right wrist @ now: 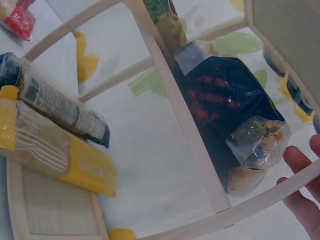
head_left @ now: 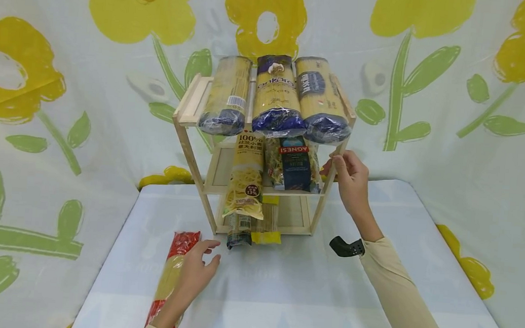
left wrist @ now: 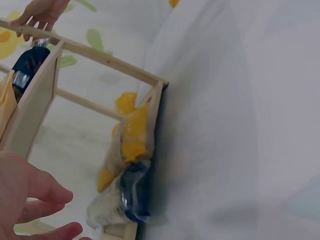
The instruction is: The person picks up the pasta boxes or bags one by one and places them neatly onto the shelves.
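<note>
My right hand (head_left: 352, 183) holds the right front post of a wooden shelf rack (head_left: 185, 151); in the right wrist view its fingers (right wrist: 298, 159) show around the post. Close by on the middle shelf lies an AGNESI pasta bag (head_left: 295, 164). My left hand (head_left: 197, 271) is in front of the rack's lower left, thumb and fingers apart, with nothing between them. Beneath and beside it on the table lies a spaghetti pack with red ends (head_left: 171, 274), partly covered by the hand and wrist.
Three spaghetti packs, one with a purple label (head_left: 278, 96), lie across the top shelf. A yellow pasta pack (head_left: 246, 178) juts out from the middle shelf. Below are a dark-ended pack (head_left: 239, 231) and a yellow-ended noodle pack (head_left: 267, 225). A flowered cloth (head_left: 106, 173) hangs behind.
</note>
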A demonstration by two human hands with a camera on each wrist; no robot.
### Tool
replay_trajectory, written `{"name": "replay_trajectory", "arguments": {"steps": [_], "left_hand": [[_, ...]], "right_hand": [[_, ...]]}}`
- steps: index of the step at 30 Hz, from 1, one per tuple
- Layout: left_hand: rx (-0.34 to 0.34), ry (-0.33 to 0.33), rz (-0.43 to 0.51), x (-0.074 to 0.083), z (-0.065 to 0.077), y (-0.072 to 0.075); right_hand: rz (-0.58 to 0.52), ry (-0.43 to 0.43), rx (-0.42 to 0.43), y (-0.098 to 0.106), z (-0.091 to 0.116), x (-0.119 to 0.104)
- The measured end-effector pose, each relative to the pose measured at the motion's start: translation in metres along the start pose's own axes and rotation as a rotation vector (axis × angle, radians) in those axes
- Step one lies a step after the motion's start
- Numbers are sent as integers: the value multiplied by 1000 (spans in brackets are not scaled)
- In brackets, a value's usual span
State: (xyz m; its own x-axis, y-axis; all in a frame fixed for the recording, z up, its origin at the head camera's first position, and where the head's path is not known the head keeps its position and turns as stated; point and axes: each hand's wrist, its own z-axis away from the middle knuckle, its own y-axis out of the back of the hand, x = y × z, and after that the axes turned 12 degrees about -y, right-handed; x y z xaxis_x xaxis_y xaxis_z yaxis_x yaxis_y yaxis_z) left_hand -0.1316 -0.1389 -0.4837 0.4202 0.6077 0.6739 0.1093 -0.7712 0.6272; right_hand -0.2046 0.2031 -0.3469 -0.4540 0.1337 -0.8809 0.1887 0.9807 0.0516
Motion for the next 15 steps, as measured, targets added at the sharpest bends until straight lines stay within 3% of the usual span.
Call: {"name": "replay_trajectory", "arguments": {"steps": [9,15], "left_hand": [[-20,142,-44,-6,19,18],[18,157,-71,-10,30,29]], "right_hand": [[19,7,-3,-1,-1,1],[-34,-7,-7,0,-1,2]]}}
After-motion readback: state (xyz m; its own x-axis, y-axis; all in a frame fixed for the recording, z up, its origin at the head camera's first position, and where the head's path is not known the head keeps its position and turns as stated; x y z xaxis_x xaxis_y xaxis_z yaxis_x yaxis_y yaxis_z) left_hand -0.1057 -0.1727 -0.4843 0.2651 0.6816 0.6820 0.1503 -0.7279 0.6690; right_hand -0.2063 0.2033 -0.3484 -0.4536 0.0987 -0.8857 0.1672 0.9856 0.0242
